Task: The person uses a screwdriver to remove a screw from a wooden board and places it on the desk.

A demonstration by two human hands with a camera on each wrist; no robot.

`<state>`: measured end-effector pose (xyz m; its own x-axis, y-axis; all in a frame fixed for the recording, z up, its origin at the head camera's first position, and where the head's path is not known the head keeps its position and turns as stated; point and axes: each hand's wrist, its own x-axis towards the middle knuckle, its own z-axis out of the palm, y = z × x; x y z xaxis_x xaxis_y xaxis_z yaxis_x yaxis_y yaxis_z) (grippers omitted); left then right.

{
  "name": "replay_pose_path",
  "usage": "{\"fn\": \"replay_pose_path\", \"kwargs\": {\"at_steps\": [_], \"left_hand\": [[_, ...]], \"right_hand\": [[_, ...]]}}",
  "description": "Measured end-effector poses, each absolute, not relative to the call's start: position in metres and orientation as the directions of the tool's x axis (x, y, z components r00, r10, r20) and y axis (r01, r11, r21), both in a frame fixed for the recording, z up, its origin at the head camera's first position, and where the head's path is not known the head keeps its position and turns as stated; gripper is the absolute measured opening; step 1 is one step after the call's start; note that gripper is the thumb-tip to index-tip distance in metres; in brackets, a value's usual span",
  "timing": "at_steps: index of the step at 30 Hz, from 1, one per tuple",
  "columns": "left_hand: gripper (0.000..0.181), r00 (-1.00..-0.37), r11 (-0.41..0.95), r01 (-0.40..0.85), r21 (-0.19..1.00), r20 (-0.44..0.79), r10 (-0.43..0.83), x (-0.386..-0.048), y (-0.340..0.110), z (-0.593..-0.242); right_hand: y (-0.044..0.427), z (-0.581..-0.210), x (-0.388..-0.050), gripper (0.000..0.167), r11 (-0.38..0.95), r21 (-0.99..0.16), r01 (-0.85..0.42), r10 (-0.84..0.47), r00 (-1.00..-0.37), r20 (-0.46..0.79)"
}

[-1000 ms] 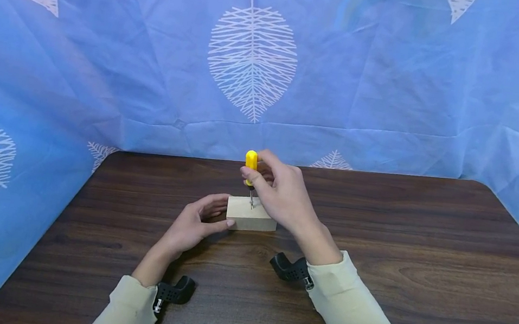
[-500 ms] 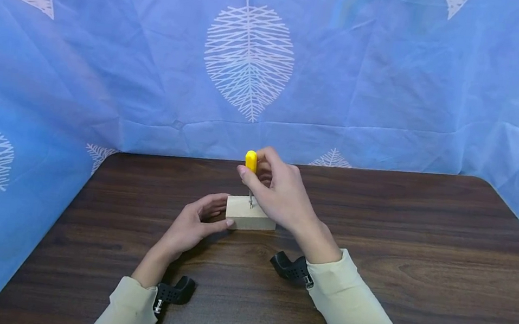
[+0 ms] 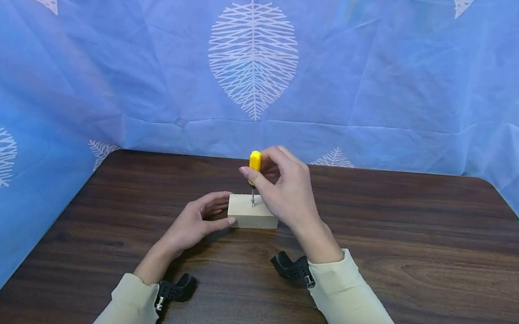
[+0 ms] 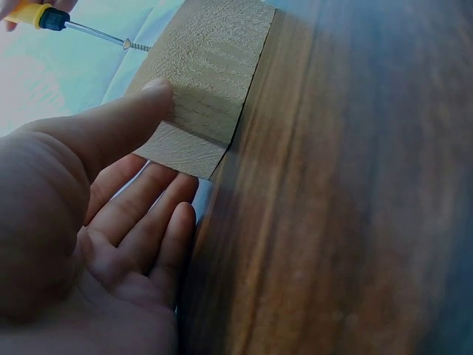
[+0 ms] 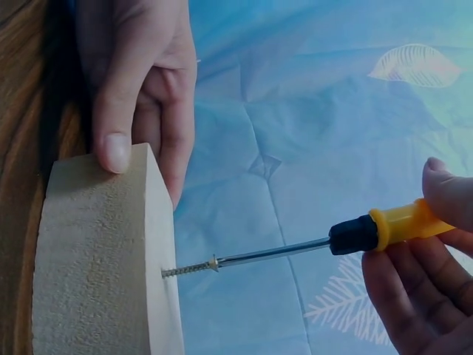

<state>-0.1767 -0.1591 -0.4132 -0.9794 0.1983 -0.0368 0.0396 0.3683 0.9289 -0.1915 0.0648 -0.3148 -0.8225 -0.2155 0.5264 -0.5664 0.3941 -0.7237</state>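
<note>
A pale wooden block (image 3: 254,219) lies on the table. My left hand (image 3: 192,225) grips its left end, thumb on the near side and fingers behind. In the right wrist view a screw (image 5: 188,269) stands partly sunk in the block's top face, much of its thread showing. My right hand (image 3: 288,187) pinches the yellow handle of a screwdriver (image 5: 403,225) between thumb and fingers. The screwdriver's steel tip meets the screw's head, and in the head view it stands nearly upright over the block. The left wrist view shows the left thumb pressed on the block (image 4: 203,81).
The dark wood-grain table (image 3: 401,246) extends round both hands. Behind it hangs a blue cloth (image 3: 164,62) with white leaf prints. A black wrist mount (image 3: 177,288) sits at the left cuff and another wrist mount (image 3: 292,268) at the right.
The right hand's fingers have shifted and spread slightly around the screwdriver handle, which tilts a little differently. The block and left hand keep their places; the view has moved slightly.
</note>
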Motion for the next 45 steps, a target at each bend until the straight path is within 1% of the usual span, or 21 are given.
{"fn": "replay_pose_path", "kwargs": {"at_steps": [11, 18, 24, 28, 32, 36, 45], "left_hand": [[0.060, -0.976, 0.370, 0.063, 0.927, -0.020, 0.217, -0.176, -0.160, -0.410], [0.061, -0.976, 0.379, 0.062, 0.923, -0.022, 0.215, -0.176, -0.161, -0.411], [0.062, -0.977, 0.378, 0.057, 0.924, -0.026, 0.212, -0.176, -0.160, -0.411], [0.062, -0.978, 0.378, 0.053, 0.924, -0.029, 0.207, -0.176, -0.159, -0.411], [0.061, -0.977, 0.378, 0.055, 0.924, -0.029, 0.212, -0.176, -0.159, -0.411], [0.060, -0.977, 0.380, 0.056, 0.923, -0.027, 0.210, -0.176, -0.160, -0.412], [0.059, -0.979, 0.383, 0.062, 0.922, -0.019, 0.204, -0.176, -0.159, -0.413]], "right_hand": [[0.065, -0.311, -0.193, 0.013, 0.379, -0.691, -0.616, -0.255, -0.787, 0.562], [0.065, -0.309, -0.192, 0.017, 0.409, -0.669, -0.621, -0.287, -0.783, 0.552], [0.066, -0.306, -0.190, 0.026, 0.430, -0.663, -0.612, -0.321, -0.791, 0.522], [0.067, -0.305, -0.189, 0.032, 0.411, -0.693, -0.592, -0.332, -0.805, 0.491], [0.069, -0.303, -0.188, 0.031, 0.360, -0.740, -0.569, -0.339, -0.818, 0.465], [0.070, -0.303, -0.188, 0.030, 0.339, -0.754, -0.563, -0.350, -0.819, 0.455], [0.067, -0.308, -0.189, 0.026, 0.359, -0.773, -0.523, -0.274, -0.851, 0.448]]}}
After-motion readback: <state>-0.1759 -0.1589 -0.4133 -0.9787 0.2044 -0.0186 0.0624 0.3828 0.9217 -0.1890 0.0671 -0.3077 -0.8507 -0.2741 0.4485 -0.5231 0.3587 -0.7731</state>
